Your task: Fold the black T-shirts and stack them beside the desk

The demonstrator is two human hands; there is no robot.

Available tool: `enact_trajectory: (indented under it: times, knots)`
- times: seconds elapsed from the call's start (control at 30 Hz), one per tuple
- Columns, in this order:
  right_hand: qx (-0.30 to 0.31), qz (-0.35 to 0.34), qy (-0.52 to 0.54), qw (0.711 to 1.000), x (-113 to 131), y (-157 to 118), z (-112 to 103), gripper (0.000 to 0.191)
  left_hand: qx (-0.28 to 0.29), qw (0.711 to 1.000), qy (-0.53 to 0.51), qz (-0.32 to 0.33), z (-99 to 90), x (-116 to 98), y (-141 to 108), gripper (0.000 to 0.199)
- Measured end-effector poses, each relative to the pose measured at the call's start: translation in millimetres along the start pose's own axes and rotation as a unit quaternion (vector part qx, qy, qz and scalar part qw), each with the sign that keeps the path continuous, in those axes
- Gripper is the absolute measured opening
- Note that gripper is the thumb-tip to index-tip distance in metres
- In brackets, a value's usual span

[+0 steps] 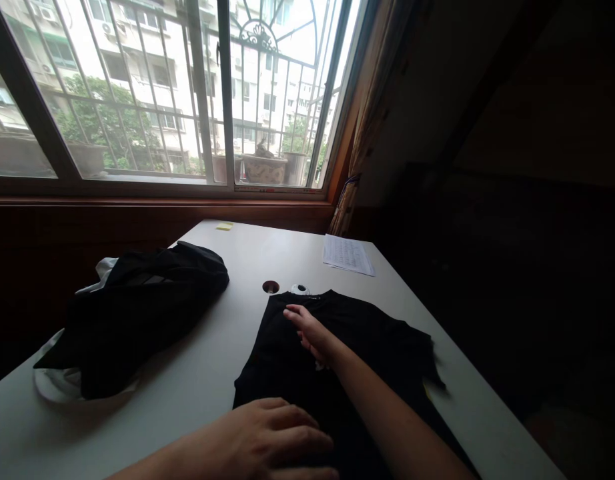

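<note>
White table (197, 373) below a barred window (227, 107). One black shirt (387, 337), laid out beneath both hands. Right hand (313, 335): near the collar, fingers extended, a little apart, clamped on nothing visible. Left hand (275, 433): over the shirt's nearer part, fingers loosely parted; contact unclear. Cloth: presumably light, soft, limp, unbreakable; best taken at shoulder and side edge. Left of the fingers: clothing heap (152, 313). Beyond them, rightward: papers (348, 255).
</note>
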State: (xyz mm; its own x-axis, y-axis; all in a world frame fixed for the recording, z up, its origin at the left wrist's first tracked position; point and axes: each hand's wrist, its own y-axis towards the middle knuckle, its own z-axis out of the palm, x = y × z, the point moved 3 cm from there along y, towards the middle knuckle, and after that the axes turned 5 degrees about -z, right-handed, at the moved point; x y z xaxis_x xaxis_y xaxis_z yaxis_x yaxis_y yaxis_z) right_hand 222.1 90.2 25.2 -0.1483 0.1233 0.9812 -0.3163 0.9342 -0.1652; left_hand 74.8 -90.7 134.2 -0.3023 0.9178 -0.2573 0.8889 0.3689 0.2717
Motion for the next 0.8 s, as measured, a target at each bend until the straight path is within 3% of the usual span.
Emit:
enact_trajectory:
  times: [0.07,0.13,0.23,0.33,0.57,0.8]
  knots:
    - [0.0,0.0,-0.008,1.0,-2.7,-1.5,-1.8,0.07,-0.01,0.999,0.004,-0.044,3.1,9.6,-17.1,0.037]
    - [-0.002,-0.012,-0.011,1.0,-5.1,-1.4,-0.6,0.076,-0.054,0.99,0.004,-0.128,10.2,31.8,-39.7,0.047]
    - [-0.004,-0.038,-0.01,0.999,-8.0,2.4,3.9,0.068,-0.135,0.958,0.003,-0.254,24.0,67.0,-74.7,0.059]
    - [-0.012,-0.054,-0.018,0.998,-11.7,9.6,5.5,0.061,-0.154,0.938,-0.022,-0.31,37.7,85.4,-93.3,0.068]
    - [-0.036,-0.05,-0.09,0.994,-17.6,26.2,0.5,0.059,-0.164,0.921,-0.053,-0.348,58.5,86.8,-80.8,0.048]
    - [-0.038,-0.064,-0.159,0.985,-6.5,34.1,3.0,0.058,-0.153,0.902,-0.042,-0.403,65.9,92.9,-77.9,0.038]
